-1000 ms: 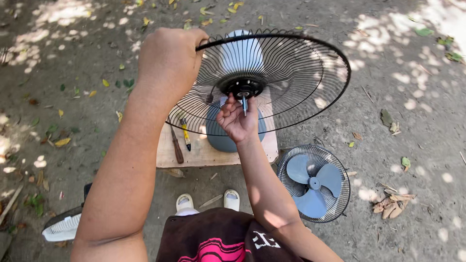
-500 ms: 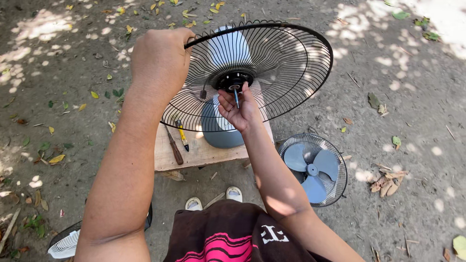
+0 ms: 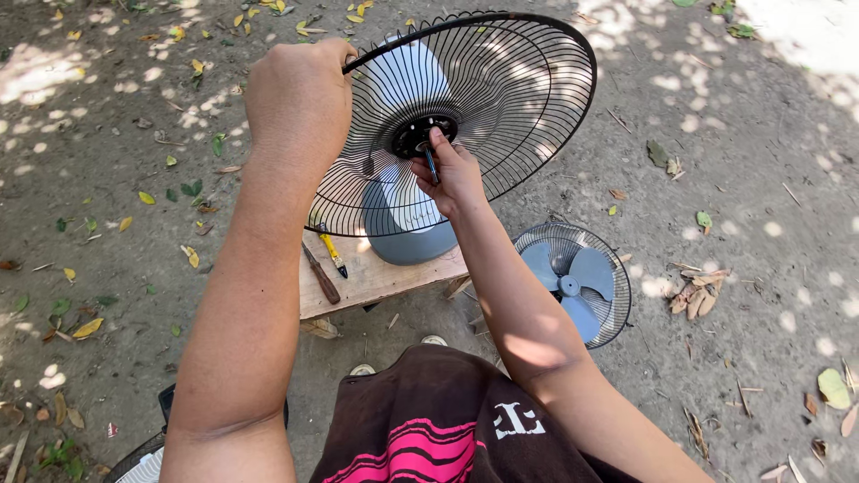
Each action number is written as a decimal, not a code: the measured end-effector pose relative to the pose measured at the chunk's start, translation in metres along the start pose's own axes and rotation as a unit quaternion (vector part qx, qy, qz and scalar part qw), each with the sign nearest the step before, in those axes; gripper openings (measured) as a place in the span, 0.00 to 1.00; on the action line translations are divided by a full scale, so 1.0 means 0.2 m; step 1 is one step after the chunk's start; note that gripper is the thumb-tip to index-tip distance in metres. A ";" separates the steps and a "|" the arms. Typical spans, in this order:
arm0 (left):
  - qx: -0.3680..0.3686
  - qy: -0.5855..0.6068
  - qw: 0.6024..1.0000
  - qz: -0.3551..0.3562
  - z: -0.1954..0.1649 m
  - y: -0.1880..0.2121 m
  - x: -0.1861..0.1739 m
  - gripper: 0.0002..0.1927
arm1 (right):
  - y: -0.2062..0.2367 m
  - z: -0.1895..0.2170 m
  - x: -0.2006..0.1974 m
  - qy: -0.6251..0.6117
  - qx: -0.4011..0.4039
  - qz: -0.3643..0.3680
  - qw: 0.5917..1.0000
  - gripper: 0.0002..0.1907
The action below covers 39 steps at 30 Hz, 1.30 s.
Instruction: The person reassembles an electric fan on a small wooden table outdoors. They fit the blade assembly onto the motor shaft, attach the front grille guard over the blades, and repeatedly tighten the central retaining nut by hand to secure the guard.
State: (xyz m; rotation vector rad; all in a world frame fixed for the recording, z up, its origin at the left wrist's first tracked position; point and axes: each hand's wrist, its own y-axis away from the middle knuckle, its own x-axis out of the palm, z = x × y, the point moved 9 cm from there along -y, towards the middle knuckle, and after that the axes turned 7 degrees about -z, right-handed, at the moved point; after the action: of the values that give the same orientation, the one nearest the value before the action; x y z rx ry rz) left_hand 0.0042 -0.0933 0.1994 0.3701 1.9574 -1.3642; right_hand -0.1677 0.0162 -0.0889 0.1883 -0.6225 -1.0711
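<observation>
Left hand (image 3: 300, 98) clenches the tilted guard (image 3: 501, 107) rim; right hand (image 3: 452, 174) grasps a screwdriver (image 3: 431, 164) pointing up at its hub, above the bench (image 3: 376, 277) on dirt ground.

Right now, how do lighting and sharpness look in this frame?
Head view: dappled sun through leaves, bright patches blown out on the dirt ground; left hand and fan guard sharp, shaded; right hand sharp; wide-angle stretch on the near forearms.
</observation>
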 end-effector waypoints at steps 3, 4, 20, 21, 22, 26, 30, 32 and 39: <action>0.013 0.000 1.000 -0.010 0.00 0.01 0.00 0.07 | 0.02 0.01 0.00 0.007 -0.005 -0.007 1.000 0.24; 0.018 0.001 1.000 -0.015 0.00 0.01 0.00 0.08 | 0.03 0.02 0.00 0.009 -0.005 -0.008 1.000 0.24; -0.005 0.005 1.000 0.009 -0.01 -0.01 -0.02 0.07 | 0.08 -0.33 0.21 -0.220 0.174 0.254 0.926 0.46; -0.004 0.008 1.000 0.009 -0.01 -0.01 -0.01 0.07 | 0.07 -0.33 0.22 -0.240 0.169 0.261 0.919 0.46; -0.004 0.011 1.000 0.010 -0.01 -0.02 -0.01 0.07 | 0.05 -0.33 0.24 -0.261 0.165 0.268 0.912 0.45; 0.008 0.007 1.000 -0.006 -0.01 -0.02 -0.01 0.07 | 0.02 -0.30 0.27 -0.343 0.161 0.280 0.882 0.42; -0.005 0.006 1.000 0.014 0.01 -0.02 0.02 0.07 | -0.02 -0.29 0.22 -0.331 0.171 0.231 0.899 0.37; -0.004 0.001 1.000 0.013 0.00 -0.02 0.02 0.07 | -0.03 -0.29 0.17 -0.303 0.192 0.179 0.916 0.36; -0.004 0.001 1.000 0.012 -0.01 -0.02 0.00 0.08 | 0.00 -0.18 0.08 -0.178 0.143 0.073 0.971 0.33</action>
State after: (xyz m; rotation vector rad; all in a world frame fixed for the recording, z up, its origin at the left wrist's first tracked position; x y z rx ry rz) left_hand 0.0009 -0.0930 0.2020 0.3902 1.9541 -1.3407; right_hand -0.1419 -0.0022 -0.1131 0.1980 -1.1001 -0.8743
